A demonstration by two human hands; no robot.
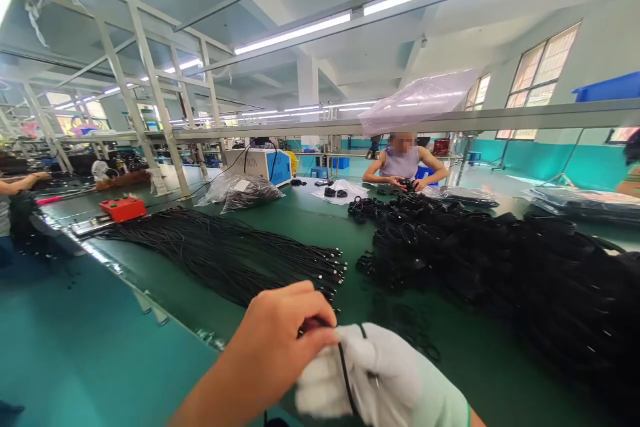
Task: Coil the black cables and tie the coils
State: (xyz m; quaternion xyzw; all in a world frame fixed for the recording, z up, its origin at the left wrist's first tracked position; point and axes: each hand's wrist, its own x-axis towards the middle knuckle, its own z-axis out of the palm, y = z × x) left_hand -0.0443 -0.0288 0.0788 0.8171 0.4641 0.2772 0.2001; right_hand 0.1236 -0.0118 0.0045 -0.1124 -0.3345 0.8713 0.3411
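Above the near edge of the green tabletop [305, 230], the white-gloved right hand [385, 370] is curling its fingers around 1 thin black cable [345, 373]. The bare left hand [280, 337] is holding its fingers narrow beside it; whether they are gripping it, I cannot tell. Long straight black cables [210, 247] are lying toward the left edge; a heap of coiled black cables [475, 257] is covering the right side.
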